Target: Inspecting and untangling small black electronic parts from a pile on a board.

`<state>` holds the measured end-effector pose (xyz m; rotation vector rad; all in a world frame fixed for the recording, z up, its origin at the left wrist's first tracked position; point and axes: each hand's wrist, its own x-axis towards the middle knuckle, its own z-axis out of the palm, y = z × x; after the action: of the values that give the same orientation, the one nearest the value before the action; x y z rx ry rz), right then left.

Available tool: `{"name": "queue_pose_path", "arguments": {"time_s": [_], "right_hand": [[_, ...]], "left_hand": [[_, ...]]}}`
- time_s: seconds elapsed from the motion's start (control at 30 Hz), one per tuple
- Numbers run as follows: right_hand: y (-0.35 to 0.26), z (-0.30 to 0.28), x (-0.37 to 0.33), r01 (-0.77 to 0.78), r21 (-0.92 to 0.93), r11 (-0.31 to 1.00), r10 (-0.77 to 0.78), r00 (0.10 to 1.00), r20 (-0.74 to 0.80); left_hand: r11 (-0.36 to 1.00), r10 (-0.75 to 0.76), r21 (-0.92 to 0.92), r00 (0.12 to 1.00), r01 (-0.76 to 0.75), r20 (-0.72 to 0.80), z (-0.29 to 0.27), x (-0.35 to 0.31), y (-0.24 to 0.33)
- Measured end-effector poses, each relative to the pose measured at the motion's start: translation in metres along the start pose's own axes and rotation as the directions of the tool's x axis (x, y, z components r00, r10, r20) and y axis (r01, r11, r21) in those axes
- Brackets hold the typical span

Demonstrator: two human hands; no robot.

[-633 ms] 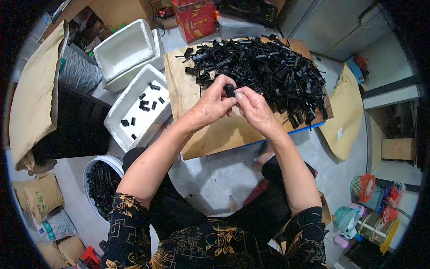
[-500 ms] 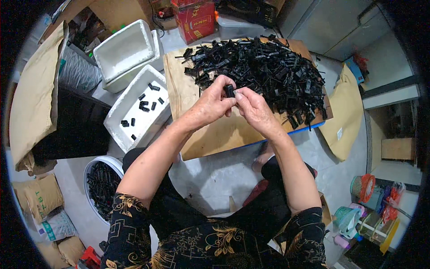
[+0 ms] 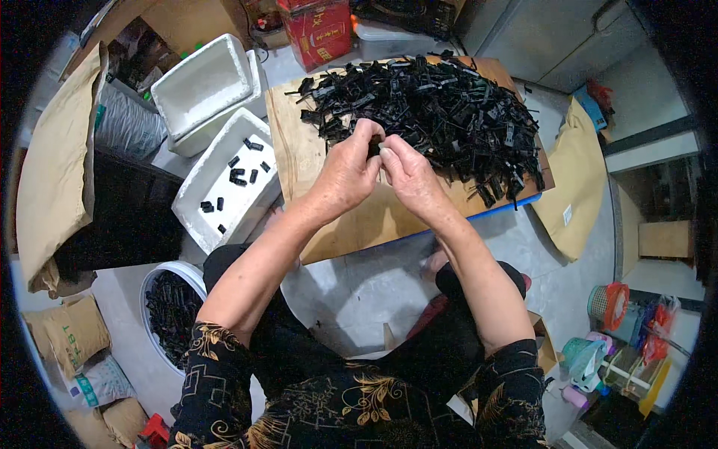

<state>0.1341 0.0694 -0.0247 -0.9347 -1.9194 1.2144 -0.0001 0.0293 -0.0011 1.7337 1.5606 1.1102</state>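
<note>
Over the near edge of the pile, my left hand (image 3: 346, 176) and my right hand (image 3: 410, 176) meet with closed fingers around a small black plastic part (image 3: 375, 144). Most of that part is hidden by the fingertips. Behind the hands a large heap of black plastic pieces (image 3: 449, 112), many with thin stems, covers much of a wooden board (image 3: 351, 233). To the left stands a white foam box (image 3: 196, 191). Several small black parts (image 3: 238, 176) lie apart from one another on its floor.
Stacked foam boxes (image 3: 202, 86) sit at the back left. A white bucket (image 3: 146, 303) full of black pieces stands by my left leg. At the far side is a red box (image 3: 318, 37); right of the board lies a tan sack (image 3: 572, 194).
Both hands have closed in tighter, and the black part between them is now mostly covered by fingers. The whole view has shifted slightly.
</note>
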Motion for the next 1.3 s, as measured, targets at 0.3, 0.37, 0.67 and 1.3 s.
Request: {"name": "queue_pose_path", "arguments": {"time_s": [0.3, 0.37, 0.67, 1.3], "right_hand": [[-0.011, -0.009, 0.003, -0.166, 0.366, 0.916, 0.139, 0.985, 0.098], [-0.019, -0.013, 0.001, -0.21, 0.399, 0.892, 0.193, 0.978, 0.083], [-0.022, -0.021, 0.004, -0.236, 0.561, 0.794, 0.194, 0.972, 0.134], [-0.027, -0.036, 0.01, -0.266, 0.501, 0.823, 0.187, 0.961, 0.202]], "left_hand": [[0.988, 0.149, -0.011, 0.98, -0.152, -0.133, -0.001, 0.006, -0.001], [0.835, -0.156, -0.536, 0.988, 0.124, -0.015, -0.007, 0.01, 0.001], [0.165, -0.251, -0.931, 0.927, 0.326, 0.28, -0.025, 0.011, 0.003], [0.532, -0.109, -0.73, 0.89, 0.428, 0.442, -0.022, 0.004, 0.015]]}}
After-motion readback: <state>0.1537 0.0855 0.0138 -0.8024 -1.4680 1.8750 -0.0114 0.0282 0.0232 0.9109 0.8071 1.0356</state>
